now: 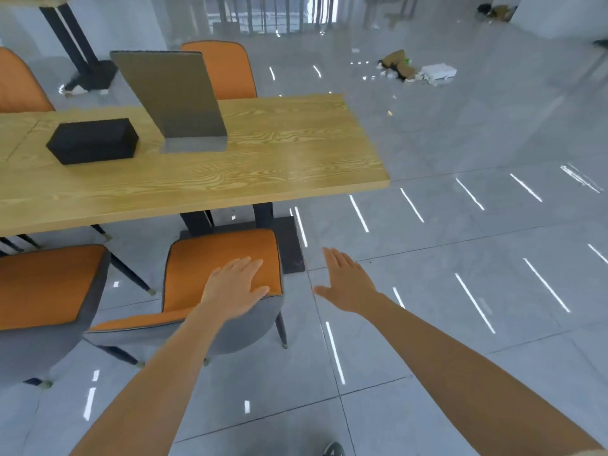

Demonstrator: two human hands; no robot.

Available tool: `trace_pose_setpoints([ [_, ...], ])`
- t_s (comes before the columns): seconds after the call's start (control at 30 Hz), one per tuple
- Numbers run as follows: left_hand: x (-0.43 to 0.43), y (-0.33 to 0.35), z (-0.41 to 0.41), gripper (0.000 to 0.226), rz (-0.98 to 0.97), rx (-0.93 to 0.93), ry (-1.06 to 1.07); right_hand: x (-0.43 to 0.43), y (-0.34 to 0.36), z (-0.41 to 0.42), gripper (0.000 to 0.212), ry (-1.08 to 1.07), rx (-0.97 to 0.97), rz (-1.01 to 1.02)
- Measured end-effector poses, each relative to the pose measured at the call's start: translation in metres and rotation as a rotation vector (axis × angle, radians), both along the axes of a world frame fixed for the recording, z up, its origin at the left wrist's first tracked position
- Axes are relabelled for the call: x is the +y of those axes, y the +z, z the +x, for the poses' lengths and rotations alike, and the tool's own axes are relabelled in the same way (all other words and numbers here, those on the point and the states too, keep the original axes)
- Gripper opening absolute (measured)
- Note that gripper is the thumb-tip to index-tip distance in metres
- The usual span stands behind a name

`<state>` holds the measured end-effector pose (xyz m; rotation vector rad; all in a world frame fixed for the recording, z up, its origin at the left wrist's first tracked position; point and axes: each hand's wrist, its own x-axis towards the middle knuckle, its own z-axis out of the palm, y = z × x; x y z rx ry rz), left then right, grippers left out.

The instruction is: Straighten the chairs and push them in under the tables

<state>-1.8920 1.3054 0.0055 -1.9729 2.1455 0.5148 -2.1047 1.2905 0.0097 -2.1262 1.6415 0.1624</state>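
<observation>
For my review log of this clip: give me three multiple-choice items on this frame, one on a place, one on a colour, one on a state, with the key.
1. Where is the left hand?
A. on the backrest of the near chair
B. on the table
C. on the floor

2. What colour is the box on the table?
A. white
B. black
C. orange

3. What is the right hand doing?
A. gripping a chair leg
B. holding the box
C. open, holding nothing

Key: 1 A, the palm lies over the backrest's top edge; 2 B, the box is plainly black; 3 C, the fingers are spread above the floor tiles.
</observation>
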Motion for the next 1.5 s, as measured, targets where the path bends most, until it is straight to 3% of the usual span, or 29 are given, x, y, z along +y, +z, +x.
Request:
trace_pose_setpoints([
  [0.37,-0.120,0.017,-0.183,0.061,-0.063,-0.079,-0.219,-0.083,0.014,-0.178,0.083,-0.119,0.043,0.015],
  [0.73,-0.349,0.018,-0.311,0.066,-0.088,0.024,-0.201,-0.299,0.020,-0.302,0.087,-0.150,0.037,-0.007],
  [1.07,-0.540,0.012,-0.389,0.075,-0.077,0.011,-0.069,-0.519,0.029,-0.394,0.087,-0.073,0.045,-0.010],
  [1.5,-0.756,0.019,-0.452,0.086,-0.107,0.035,0.416,-0.833,0.042,-0.442,0.086,0.373,0.024,-0.036],
])
